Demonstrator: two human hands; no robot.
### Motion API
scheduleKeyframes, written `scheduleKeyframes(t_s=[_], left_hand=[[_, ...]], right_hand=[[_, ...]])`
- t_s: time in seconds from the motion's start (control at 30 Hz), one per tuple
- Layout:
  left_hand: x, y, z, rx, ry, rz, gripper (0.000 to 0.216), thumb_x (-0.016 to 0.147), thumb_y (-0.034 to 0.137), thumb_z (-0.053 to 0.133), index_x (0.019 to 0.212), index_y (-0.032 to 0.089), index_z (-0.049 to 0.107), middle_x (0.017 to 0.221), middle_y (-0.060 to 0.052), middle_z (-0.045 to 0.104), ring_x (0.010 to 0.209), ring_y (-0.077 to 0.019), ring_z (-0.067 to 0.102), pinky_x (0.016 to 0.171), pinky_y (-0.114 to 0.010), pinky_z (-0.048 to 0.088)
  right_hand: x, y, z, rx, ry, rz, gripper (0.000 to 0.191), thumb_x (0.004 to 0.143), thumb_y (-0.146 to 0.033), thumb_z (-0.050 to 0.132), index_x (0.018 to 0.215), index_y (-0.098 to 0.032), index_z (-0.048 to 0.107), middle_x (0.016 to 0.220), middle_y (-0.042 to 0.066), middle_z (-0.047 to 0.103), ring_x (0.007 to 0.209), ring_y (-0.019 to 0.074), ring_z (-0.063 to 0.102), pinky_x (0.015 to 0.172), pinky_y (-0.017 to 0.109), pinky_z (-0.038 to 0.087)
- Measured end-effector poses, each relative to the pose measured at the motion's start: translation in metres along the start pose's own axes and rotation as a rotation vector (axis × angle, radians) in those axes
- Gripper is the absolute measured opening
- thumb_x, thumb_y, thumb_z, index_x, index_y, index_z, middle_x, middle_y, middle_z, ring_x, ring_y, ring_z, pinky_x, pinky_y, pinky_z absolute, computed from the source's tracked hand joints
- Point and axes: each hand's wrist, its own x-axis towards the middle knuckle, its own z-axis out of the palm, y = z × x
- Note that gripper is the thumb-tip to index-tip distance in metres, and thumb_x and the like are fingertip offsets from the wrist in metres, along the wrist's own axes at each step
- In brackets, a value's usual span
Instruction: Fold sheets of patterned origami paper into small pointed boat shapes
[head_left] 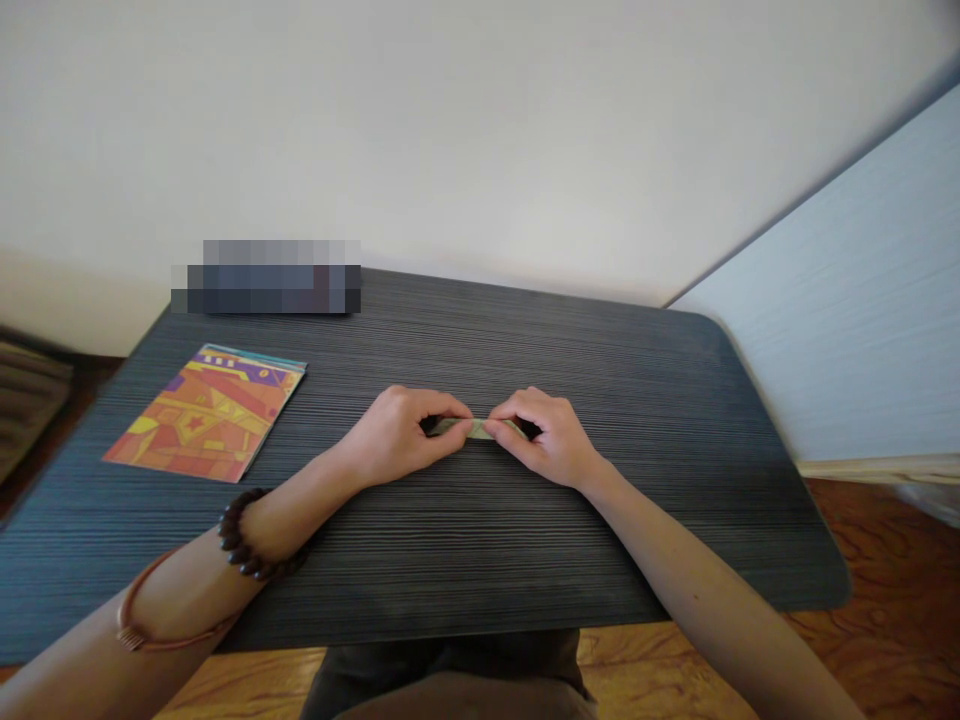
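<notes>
A small, narrow strip of folded greenish paper (477, 429) lies on the dark striped table (480, 540) near its middle. My left hand (401, 435) pinches the strip's left end, thumb and fingers closed on it. My right hand (544, 436) pinches the right end the same way. Both hands rest on the tabletop, fingertips almost meeting over the paper. Most of the strip is hidden under my fingers. My left forearm wears a dark bead bracelet (244, 545) and a thin copper bangle (142, 620).
A stack of colourful patterned paper sheets (206, 412) lies at the table's left. A blurred dark object (266, 277) sits at the far left edge by the wall. A pale panel (847, 330) stands to the right. Wooden floor (885, 600) shows beyond the table's rounded right corner.
</notes>
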Motion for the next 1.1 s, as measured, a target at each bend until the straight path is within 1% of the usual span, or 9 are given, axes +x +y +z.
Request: scheduleKeyframes(t_s=[0.1,0.23,0.33,0.4,0.5,0.6,0.77,0.87,1.1], left_hand=[[0.001,0.001,0.002,0.040,0.017,0.015,0.017,0.078,0.023,0.055,0.081,0.018,0.071,0.073,0.001,0.071,0.064,-0.0110,0.061,0.064,-0.020,0.044],[0.001,0.000,0.000,0.074,0.024,0.016,0.021,0.076,0.019,0.055,0.086,0.019,0.073,0.070,0.002,0.071,0.060,-0.0102,0.061,0.061,-0.020,0.043],[0.001,-0.002,-0.005,0.040,-0.066,0.002,0.024,0.076,0.017,0.053,0.090,0.019,0.073,0.066,0.003,0.069,0.055,-0.0085,0.058,0.056,-0.018,0.041],[0.001,-0.003,-0.010,-0.011,-0.159,-0.002,0.028,0.077,0.017,0.051,0.096,0.020,0.071,0.070,0.004,0.070,0.056,-0.0080,0.058,0.055,-0.017,0.040],[0.002,-0.006,-0.016,-0.106,-0.270,-0.009,0.034,0.078,0.014,0.046,0.102,0.021,0.069,0.080,0.003,0.071,0.065,-0.0093,0.061,0.059,-0.017,0.042],[0.002,-0.005,-0.021,-0.173,-0.308,-0.029,0.035,0.079,0.012,0.041,0.101,0.018,0.068,0.084,0.001,0.072,0.071,-0.0110,0.062,0.064,-0.019,0.044],[0.002,0.000,-0.017,-0.127,-0.296,0.036,0.026,0.083,0.022,0.048,0.099,0.016,0.066,0.086,-0.001,0.072,0.073,-0.0122,0.062,0.068,-0.020,0.044],[0.002,-0.001,-0.011,-0.095,-0.245,-0.015,0.024,0.086,0.030,0.048,0.091,0.018,0.068,0.081,0.001,0.072,0.068,-0.0105,0.061,0.064,-0.019,0.043],[0.000,-0.006,-0.008,-0.070,-0.181,-0.063,0.025,0.084,0.026,0.047,0.091,0.017,0.070,0.074,0.002,0.071,0.060,-0.0090,0.059,0.055,-0.017,0.040]], right_hand=[[0.000,-0.001,0.001,0.000,-0.016,0.001,0.017,0.088,-0.028,0.053,0.078,-0.018,0.062,0.065,-0.001,0.061,0.060,0.0102,0.051,0.065,0.026,0.038],[0.001,0.001,-0.003,0.046,-0.029,0.054,0.017,0.088,-0.028,0.054,0.078,-0.018,0.063,0.065,-0.001,0.063,0.061,0.0103,0.053,0.068,0.026,0.039],[0.001,0.001,-0.005,0.078,-0.040,0.074,0.017,0.087,-0.028,0.056,0.076,-0.018,0.064,0.063,-0.002,0.063,0.061,0.0103,0.054,0.068,0.026,0.039],[0.000,0.001,-0.007,0.106,-0.054,0.081,0.017,0.087,-0.028,0.056,0.075,-0.018,0.065,0.062,-0.002,0.063,0.061,0.0103,0.054,0.069,0.026,0.039],[-0.001,0.004,-0.009,0.148,-0.070,0.100,0.018,0.086,-0.029,0.057,0.074,-0.018,0.064,0.060,-0.002,0.064,0.061,0.0104,0.055,0.070,0.026,0.040],[-0.003,0.007,-0.012,0.156,-0.047,0.138,0.021,0.087,-0.029,0.055,0.072,-0.018,0.064,0.059,-0.002,0.063,0.060,0.0104,0.055,0.067,0.025,0.040],[-0.002,0.005,-0.009,0.091,-0.055,0.127,0.020,0.086,-0.032,0.056,0.075,-0.018,0.066,0.059,-0.002,0.062,0.059,0.0106,0.053,0.067,0.026,0.039],[0.000,0.003,-0.007,0.078,-0.078,0.124,0.020,0.086,-0.033,0.056,0.078,-0.018,0.066,0.063,-0.001,0.064,0.060,0.0106,0.054,0.068,0.026,0.038],[0.001,0.004,-0.009,0.036,-0.125,0.099,0.017,0.087,-0.026,0.052,0.078,-0.018,0.065,0.069,-0.001,0.065,0.062,0.0108,0.054,0.070,0.027,0.038]])
